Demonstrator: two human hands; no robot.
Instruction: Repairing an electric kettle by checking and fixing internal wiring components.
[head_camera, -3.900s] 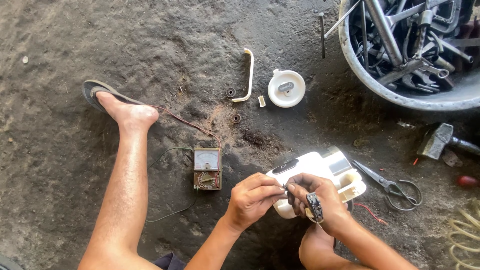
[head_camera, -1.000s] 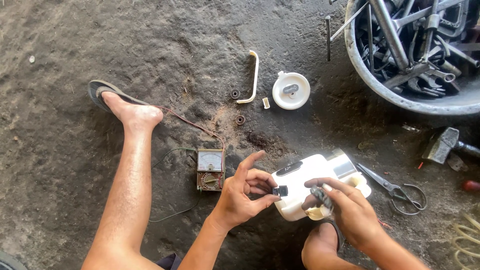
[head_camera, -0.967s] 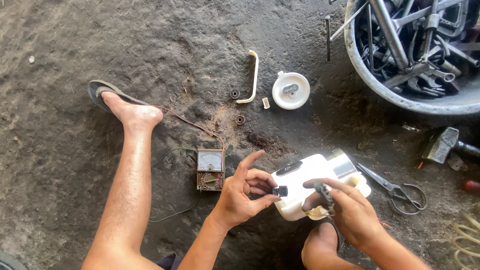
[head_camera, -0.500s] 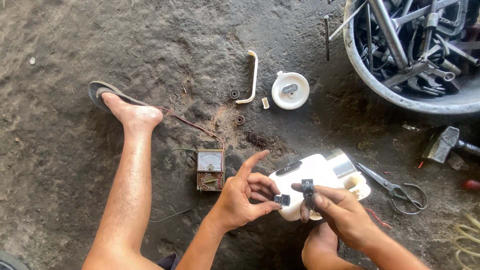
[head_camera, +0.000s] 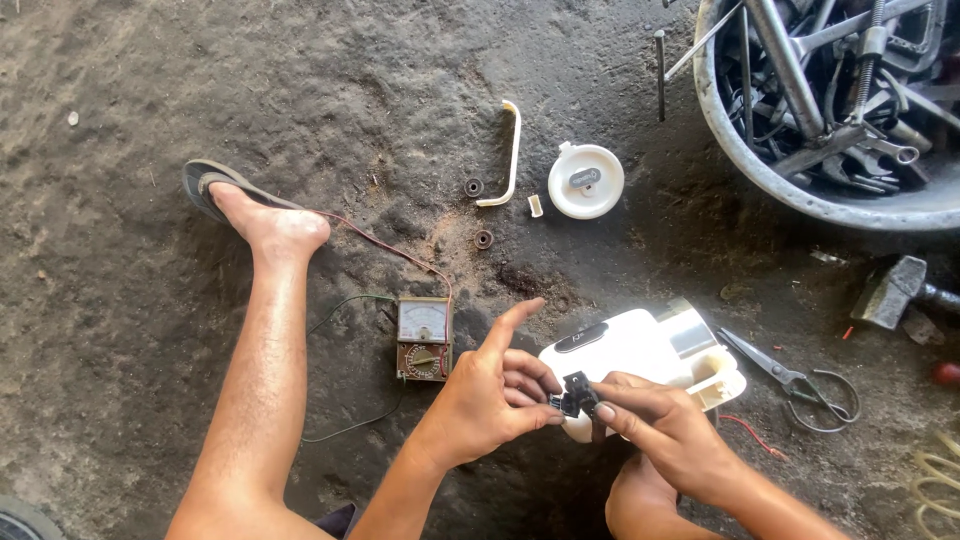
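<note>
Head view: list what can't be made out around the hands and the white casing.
- Small black part: pinched between left hand and right hand; fingers hide most of it, too small to identify.
- White casing: near end behind both hands.
- Meter: dial too small to read.
- Tool tub: cut off by the top and right edges.
- Hammer: handle runs off the right edge.

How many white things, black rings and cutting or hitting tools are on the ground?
White things: 4 (white appliance body, round lid, curved handle, small clip)
Small black rings: 2 (one, another)
Tools: 2 (scissors, hammer)
Total: 8
</note>
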